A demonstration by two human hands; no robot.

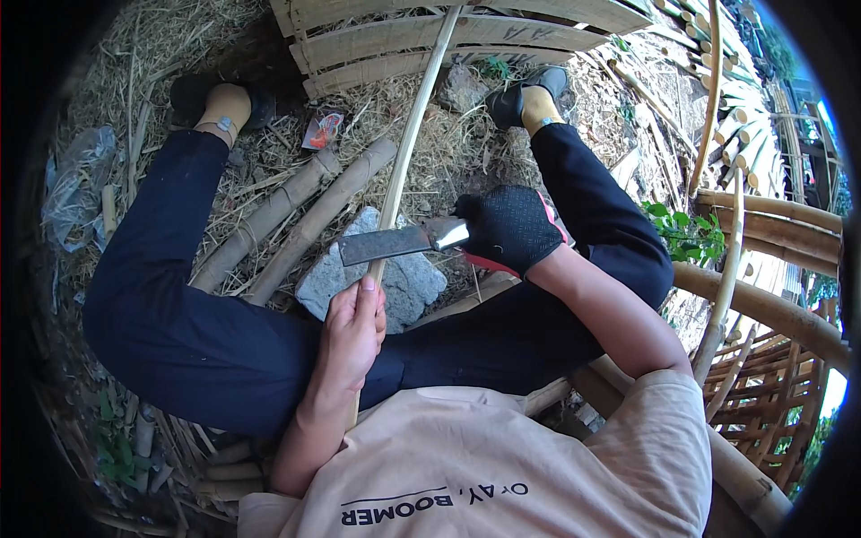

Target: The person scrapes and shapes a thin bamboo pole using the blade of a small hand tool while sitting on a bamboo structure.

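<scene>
Left hand [352, 334] grasps the wooden strip [410, 143]; just beyond that grip, gloved right hand [509, 229] clenches a knife [386, 245] across it. Strip looks split; knife work appears unfinished.

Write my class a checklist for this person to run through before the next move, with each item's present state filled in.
1. Left hand gripping the bamboo strip: ok.
2. Right hand gripping the broad-bladed knife: ok.
3. Right hand gloved: ok.
4. Left hand gloved: not ok, bare.
5. Left thumb well away from the knife: not ok, close below it.
6. Grey stone steady: cannot tell.
</scene>
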